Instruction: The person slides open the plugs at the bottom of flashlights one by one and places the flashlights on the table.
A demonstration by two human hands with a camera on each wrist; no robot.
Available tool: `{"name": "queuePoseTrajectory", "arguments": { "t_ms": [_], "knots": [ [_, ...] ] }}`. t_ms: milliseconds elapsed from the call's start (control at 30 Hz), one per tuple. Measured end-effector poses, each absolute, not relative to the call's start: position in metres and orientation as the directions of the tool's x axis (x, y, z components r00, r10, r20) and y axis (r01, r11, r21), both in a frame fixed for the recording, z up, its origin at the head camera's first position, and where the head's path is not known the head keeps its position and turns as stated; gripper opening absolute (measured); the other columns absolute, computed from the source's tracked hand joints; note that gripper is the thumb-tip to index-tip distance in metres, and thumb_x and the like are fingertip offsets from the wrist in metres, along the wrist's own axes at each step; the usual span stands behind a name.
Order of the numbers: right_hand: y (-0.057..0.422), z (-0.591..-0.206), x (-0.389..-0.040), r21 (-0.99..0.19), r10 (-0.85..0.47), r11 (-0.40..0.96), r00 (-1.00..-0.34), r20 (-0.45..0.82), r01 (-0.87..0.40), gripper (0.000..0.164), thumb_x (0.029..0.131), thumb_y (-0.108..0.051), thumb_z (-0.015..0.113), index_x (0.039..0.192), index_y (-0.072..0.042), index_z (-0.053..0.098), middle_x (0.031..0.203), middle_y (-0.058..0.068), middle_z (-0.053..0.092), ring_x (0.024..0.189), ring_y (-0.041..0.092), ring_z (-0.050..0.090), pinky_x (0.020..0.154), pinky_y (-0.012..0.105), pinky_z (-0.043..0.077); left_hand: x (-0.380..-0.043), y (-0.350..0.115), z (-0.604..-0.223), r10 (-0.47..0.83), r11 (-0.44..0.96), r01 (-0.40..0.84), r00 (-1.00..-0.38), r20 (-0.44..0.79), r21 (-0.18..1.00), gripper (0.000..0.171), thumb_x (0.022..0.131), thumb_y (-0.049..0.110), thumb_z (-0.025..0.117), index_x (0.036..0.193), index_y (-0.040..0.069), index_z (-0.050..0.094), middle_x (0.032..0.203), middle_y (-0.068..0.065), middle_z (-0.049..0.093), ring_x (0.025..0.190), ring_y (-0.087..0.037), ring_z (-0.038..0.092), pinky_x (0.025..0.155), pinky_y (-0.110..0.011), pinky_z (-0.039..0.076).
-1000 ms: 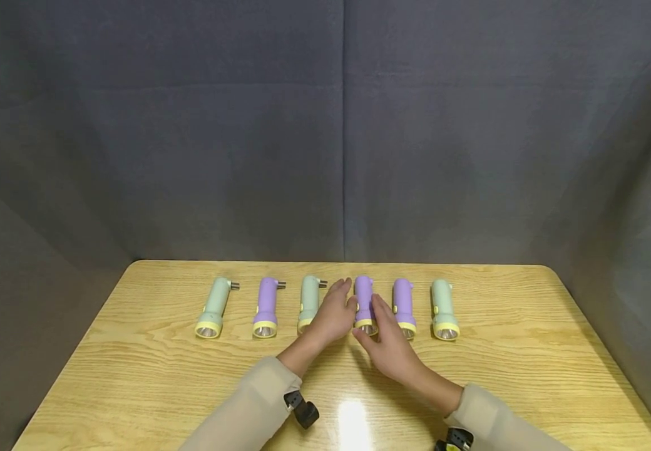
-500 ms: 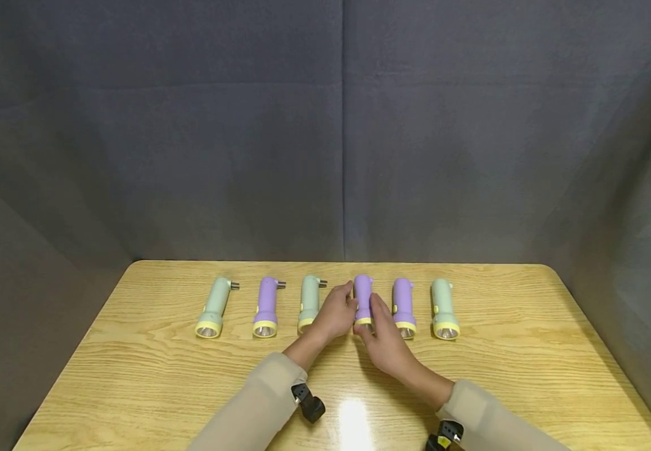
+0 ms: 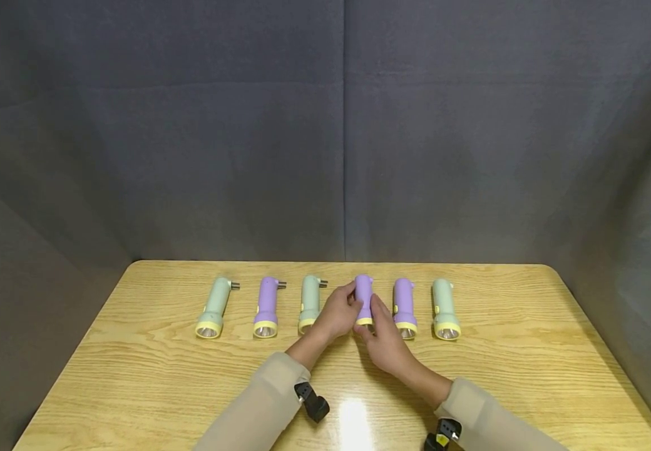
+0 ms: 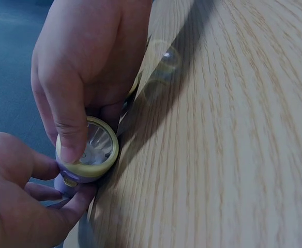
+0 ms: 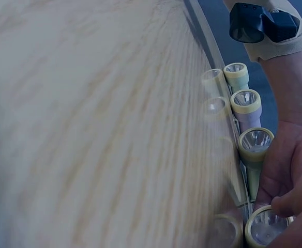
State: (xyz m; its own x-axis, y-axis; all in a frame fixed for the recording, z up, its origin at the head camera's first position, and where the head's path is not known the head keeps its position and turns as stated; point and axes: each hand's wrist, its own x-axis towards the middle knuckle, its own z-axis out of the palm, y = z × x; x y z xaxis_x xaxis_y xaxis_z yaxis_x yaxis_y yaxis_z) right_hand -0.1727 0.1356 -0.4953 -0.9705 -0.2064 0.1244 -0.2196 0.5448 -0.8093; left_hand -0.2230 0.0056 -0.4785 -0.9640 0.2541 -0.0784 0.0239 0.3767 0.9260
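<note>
A purple flashlight with a pale yellow rim lies fourth from the left in a row, its lens toward the person. My left hand pinches its body from the left, thumb and fingers near the yellow switch. From the right, my right hand holds the head end, its thumb over the lens and rim. The hands hide part of the body and most of the lens in the head view. Just left of my left hand lies a green flashlight with metal prongs sticking out.
Farther left are a purple flashlight and a green flashlight, both with prongs out. To the right lie another purple flashlight and a green flashlight, without visible prongs. The wooden table meets a dark grey curtain behind.
Both hands have closed in on the middle purple flashlight and taken hold of it. Its lens shows less than before. The other flashlights lie as they did.
</note>
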Motion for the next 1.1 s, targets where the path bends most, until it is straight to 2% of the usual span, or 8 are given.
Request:
{"name": "queuePoseTrajectory", "arguments": {
  "t_ms": [300,767,1100],
  "knots": [
    [0.1389,-0.5027,-0.172,-0.79,-0.212,0.554,-0.962,0.169,-0.261,0.067,0.099,0.002,0.059,0.149,0.023,0.019,0.156,0.042,0.021,0.147,0.051,0.021,0.119,0.061,0.021,-0.2243,0.0082,-0.4813,0.239,0.341,0.016,-0.968,-0.07,0.94,0.05,0.104,0.0,0.051,0.151,-0.011,0.037,0.148,-0.028,0.048,0.137,-0.035,0.048,0.112,-0.044,0.042],
    [0.1379,-0.5028,-0.1709,-0.797,-0.2,0.543,-0.962,0.185,-0.266,0.065,0.099,0.003,0.059,0.149,0.023,0.022,0.156,0.041,0.023,0.147,0.051,0.023,0.12,0.06,0.021,-0.2233,0.008,-0.4804,0.223,0.268,-0.044,-0.969,-0.107,0.962,0.049,0.105,-0.001,0.048,0.152,-0.009,0.036,0.15,-0.028,0.045,0.139,-0.036,0.045,0.114,-0.042,0.04],
    [0.1372,-0.4992,-0.1702,-0.817,-0.186,0.515,-0.964,0.187,-0.258,0.065,0.099,0.001,0.061,0.149,0.021,0.025,0.156,0.039,0.025,0.147,0.05,0.024,0.119,0.06,0.023,-0.2225,0.0065,-0.4786,0.222,0.226,-0.03,-0.972,-0.081,0.974,0.048,0.103,-0.003,0.05,0.149,-0.011,0.04,0.146,-0.03,0.049,0.135,-0.038,0.05,0.111,-0.044,0.043]
  ]
}}
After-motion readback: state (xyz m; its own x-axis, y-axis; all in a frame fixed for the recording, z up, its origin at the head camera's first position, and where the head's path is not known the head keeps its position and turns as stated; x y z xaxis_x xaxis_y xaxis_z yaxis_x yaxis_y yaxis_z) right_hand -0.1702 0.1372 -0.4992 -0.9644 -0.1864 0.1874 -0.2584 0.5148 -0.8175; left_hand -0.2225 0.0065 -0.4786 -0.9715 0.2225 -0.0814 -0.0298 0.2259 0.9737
